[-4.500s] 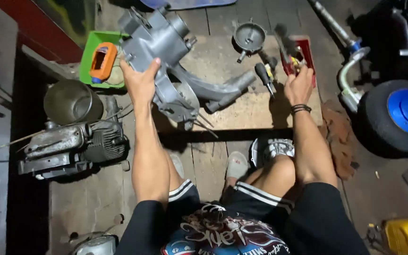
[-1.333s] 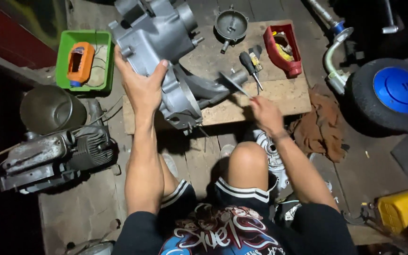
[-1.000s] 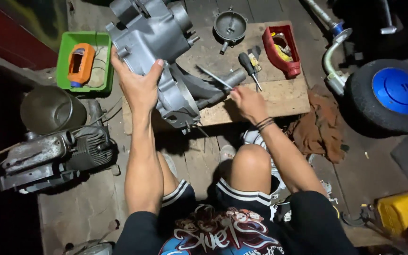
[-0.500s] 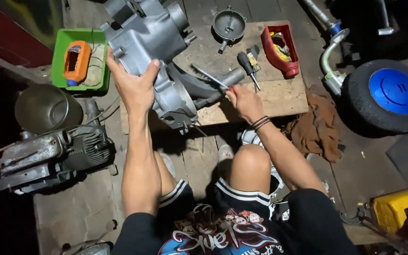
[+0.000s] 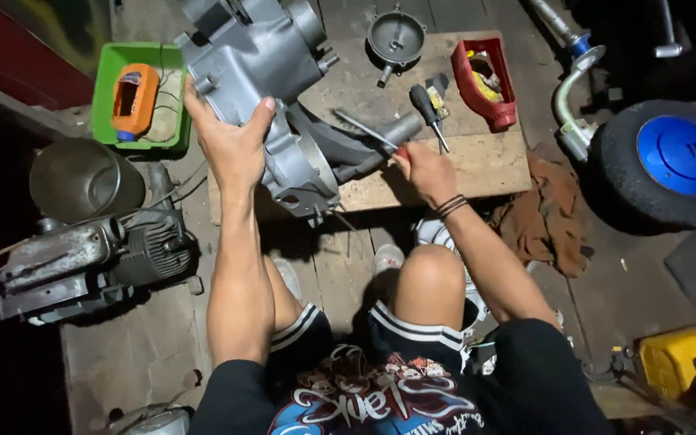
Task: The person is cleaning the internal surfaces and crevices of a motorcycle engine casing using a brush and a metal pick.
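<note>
Worn timber flooring [image 5: 163, 354] carries the whole work area, seen from above a seated person's knees. Nearest on the left lies an old grey engine unit [image 5: 90, 262]. Left hand [image 5: 231, 145] is clamped on the edge of a grey engine casing [image 5: 259, 72], which stands tilted on a low wooden board [image 5: 477, 165]. Right hand [image 5: 428, 171] is closed around the red handle of a slim metal tool [image 5: 368, 133], its shaft laid against the casing's arm. Just beyond rests a black-handled screwdriver [image 5: 427, 109]. Farther back sit a red tray [image 5: 485, 84], a round metal cover [image 5: 396, 36] and a green tray [image 5: 106, 89] holding an orange bottle [image 5: 134, 101]. Blue-hubbed wheel [image 5: 674, 161] stands at right.
</note>
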